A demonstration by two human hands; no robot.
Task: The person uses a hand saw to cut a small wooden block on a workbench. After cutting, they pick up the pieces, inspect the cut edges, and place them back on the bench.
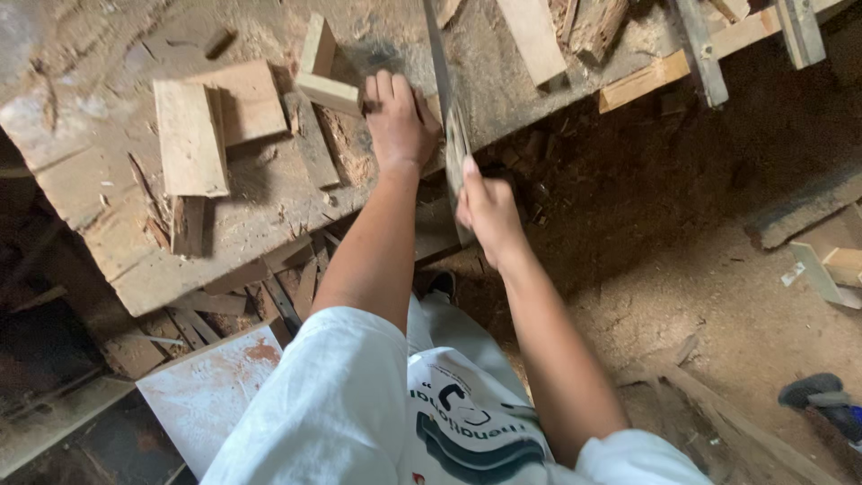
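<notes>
My left hand point(400, 121) lies flat, palm down, on the worn wooden workbench point(108, 144), pressing on the end of a small pale wood block point(328, 92). My right hand point(489, 211) is closed around the handle of a hand saw. Its thin blade point(440, 63) runs away from me, just to the right of my left hand, across the bench edge. Sawdust lies around the block. The saw's handle is mostly hidden under my fingers.
Flat board offcuts point(193, 135) lie on the bench to the left, and longer planks point(534, 40) lie at the far side. Scrap sticks sit under the bench by a white panel point(211, 391). To the right is a sawdust-covered floor, with a dark shoe point(817, 395) at its edge.
</notes>
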